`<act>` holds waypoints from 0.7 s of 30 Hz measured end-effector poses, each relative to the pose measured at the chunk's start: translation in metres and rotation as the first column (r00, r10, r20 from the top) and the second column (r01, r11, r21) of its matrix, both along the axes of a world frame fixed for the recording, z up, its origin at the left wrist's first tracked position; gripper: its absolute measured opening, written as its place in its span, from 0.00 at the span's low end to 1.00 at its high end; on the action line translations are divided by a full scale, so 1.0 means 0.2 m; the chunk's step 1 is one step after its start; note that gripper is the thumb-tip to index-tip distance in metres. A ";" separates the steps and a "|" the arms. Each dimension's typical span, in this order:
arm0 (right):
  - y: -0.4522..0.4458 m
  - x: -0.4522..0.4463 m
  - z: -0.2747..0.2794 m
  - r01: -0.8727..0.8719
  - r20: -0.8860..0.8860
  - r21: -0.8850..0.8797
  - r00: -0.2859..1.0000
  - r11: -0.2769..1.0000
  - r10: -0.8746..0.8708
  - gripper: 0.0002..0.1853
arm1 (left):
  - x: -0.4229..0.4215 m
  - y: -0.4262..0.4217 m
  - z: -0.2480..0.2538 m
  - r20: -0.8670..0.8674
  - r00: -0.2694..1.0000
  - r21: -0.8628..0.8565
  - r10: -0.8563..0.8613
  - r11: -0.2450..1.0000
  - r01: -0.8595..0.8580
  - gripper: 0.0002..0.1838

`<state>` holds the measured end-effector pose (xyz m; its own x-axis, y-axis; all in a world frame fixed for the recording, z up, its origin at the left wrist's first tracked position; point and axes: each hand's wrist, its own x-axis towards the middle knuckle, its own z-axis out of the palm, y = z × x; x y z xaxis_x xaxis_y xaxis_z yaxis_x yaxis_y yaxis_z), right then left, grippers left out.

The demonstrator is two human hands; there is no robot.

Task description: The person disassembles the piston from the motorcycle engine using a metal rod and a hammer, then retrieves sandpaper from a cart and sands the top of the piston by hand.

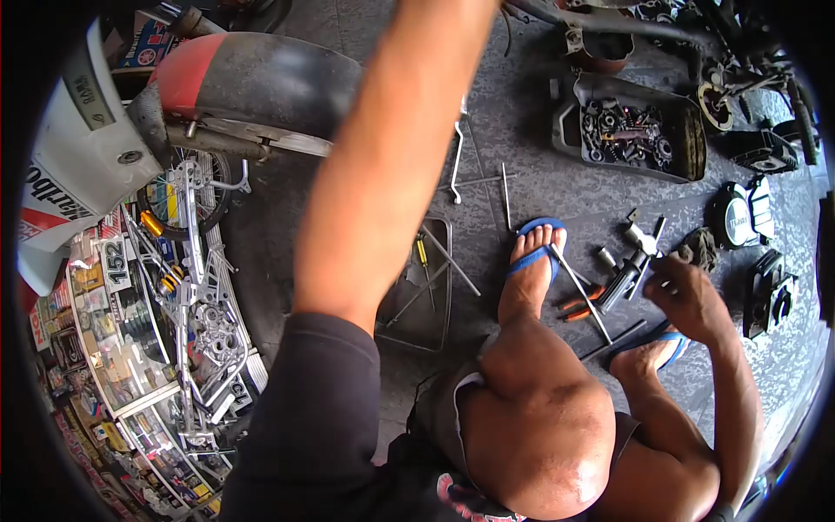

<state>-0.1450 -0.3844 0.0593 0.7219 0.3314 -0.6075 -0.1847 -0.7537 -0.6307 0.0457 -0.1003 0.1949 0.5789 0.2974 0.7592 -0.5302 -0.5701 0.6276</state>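
My left arm stretches up across the view in a dark sleeve (304, 409), and its hand is beyond the top edge. My right hand (696, 304) is low over the floor at the right, fingers curled in; whatever they may hold is hidden. Close to its fingertips lies a cluster of metal tools (639, 257), with a small socket (606, 257) beside it. Pliers with orange handles (581, 304) lie nearer my feet. A long T-handle wrench (581, 291) slants between my blue sandals (531, 252). A dark rag (700, 250) is just beyond the right hand.
A cut-open container (626, 170) holds many small metal parts. Engine covers (744, 213) and a finned block (770, 296) sit at the right. A yellow-handled screwdriver (423, 252) and rods lie by a rectangular frame (448, 304). A motorcycle fender (261, 83) and glass display case (130, 365) stand left.
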 end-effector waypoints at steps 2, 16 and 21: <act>0.00 -0.05 -0.04 -0.107 -0.002 -0.040 0.994 0.993 0.107 0.19 | -0.26 0.06 -0.18 0.110 0.984 0.154 -0.138 0.981 0.121 0.09; 0.11 0.01 0.21 -0.277 0.169 -0.193 0.936 0.941 0.310 0.23 | -1.58 0.97 -1.73 -0.775 -0.233 0.611 0.588 0.791 -0.037 0.22; 0.26 0.11 0.29 -0.292 0.294 -0.142 0.900 0.946 0.322 0.23 | -1.53 0.93 -1.53 -0.703 -0.121 0.710 0.701 0.681 -0.182 0.21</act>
